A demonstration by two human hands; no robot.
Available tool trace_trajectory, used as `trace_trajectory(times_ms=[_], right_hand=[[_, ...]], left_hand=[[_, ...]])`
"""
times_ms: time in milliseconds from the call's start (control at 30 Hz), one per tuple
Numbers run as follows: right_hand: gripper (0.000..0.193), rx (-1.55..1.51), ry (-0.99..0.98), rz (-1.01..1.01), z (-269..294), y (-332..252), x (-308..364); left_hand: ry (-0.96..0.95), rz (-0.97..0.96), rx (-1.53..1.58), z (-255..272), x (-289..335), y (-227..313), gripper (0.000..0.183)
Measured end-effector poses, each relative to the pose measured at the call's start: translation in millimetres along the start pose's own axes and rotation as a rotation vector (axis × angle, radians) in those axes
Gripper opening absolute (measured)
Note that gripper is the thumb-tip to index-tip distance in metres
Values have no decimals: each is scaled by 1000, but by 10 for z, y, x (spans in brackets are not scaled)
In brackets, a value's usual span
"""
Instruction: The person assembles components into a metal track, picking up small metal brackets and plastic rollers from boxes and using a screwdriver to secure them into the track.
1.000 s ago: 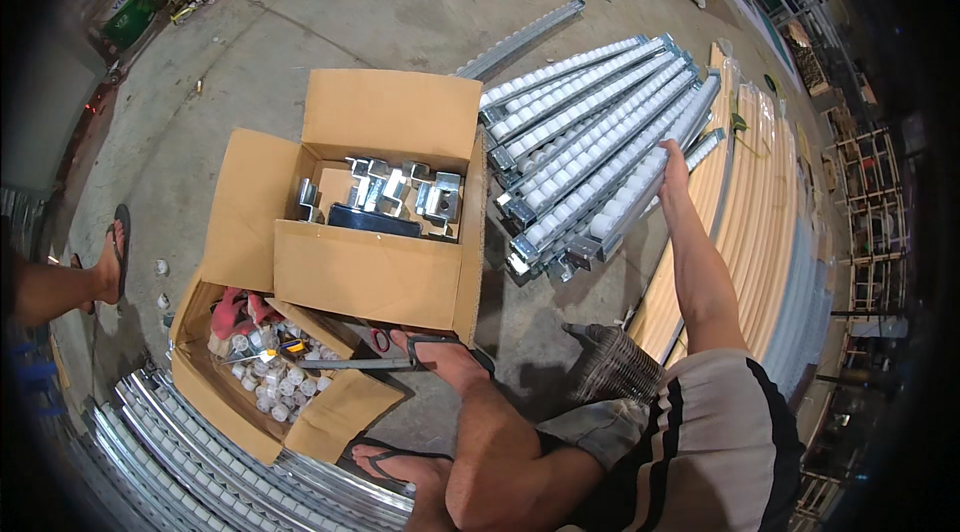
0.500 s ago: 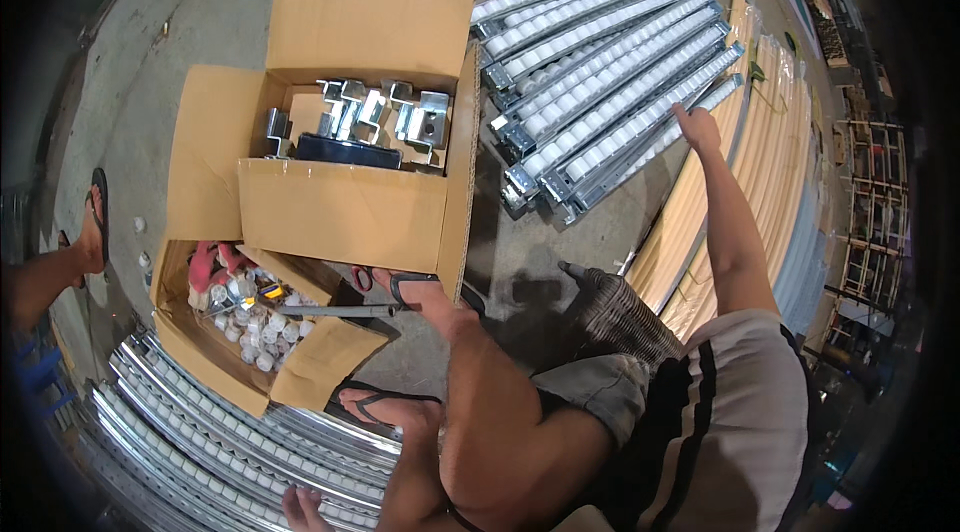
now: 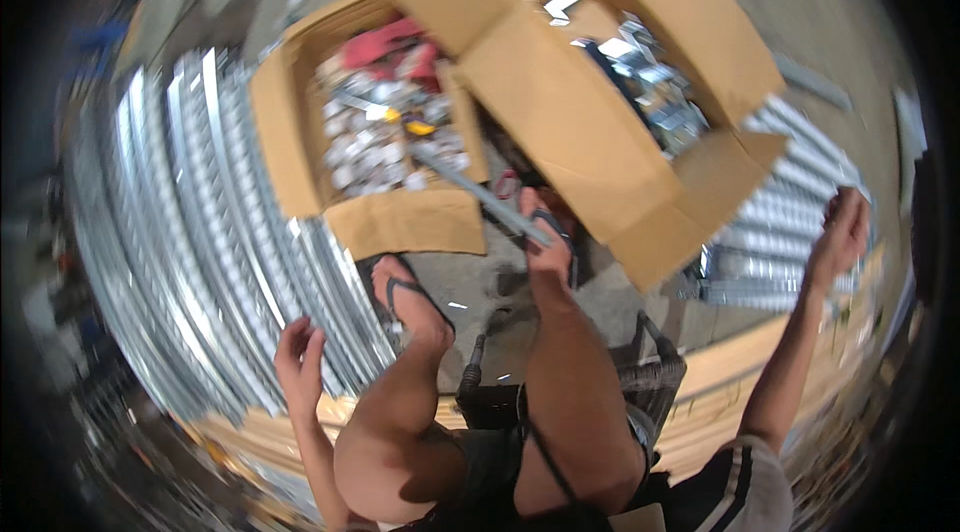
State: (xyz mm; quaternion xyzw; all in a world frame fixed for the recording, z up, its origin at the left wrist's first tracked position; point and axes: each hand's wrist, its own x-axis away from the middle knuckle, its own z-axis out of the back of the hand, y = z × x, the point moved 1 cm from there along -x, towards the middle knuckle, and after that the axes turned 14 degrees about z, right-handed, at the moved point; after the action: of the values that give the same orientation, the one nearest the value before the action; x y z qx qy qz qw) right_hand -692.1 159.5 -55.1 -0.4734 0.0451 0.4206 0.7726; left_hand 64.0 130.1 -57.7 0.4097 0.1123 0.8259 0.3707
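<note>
Though blurred, open box (image 3: 380, 222) of small metal parts (image 3: 375, 147)

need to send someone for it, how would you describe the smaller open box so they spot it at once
Start at the two open cardboard boxes on the concrete floor. The smaller box sits beside the big box, nearer the shiny metal rails. It alone holds small silvery parts with something red at its far end, and a grey bar sticks out of it.
</note>
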Motion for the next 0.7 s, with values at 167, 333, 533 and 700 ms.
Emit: trace_trajectory(times_ms=[167,333,533,700], right_hand=[[16,-173,-529,453,-1423,-1836,13],[38,167,-1445,1034,-2952,-2886,1155],[35,238,-1452,909,-3699,-2508,2395],[31,106,-1141,938,-3660,-2313,2599]], left_hand=[[118,8,-5,-115,188,-235,36],[167,30,68,-329,97,-534,38],[381,-90,-284,-575,-608,-1120,47],[554,-163,-208,-546,-1021,-1047,49]])
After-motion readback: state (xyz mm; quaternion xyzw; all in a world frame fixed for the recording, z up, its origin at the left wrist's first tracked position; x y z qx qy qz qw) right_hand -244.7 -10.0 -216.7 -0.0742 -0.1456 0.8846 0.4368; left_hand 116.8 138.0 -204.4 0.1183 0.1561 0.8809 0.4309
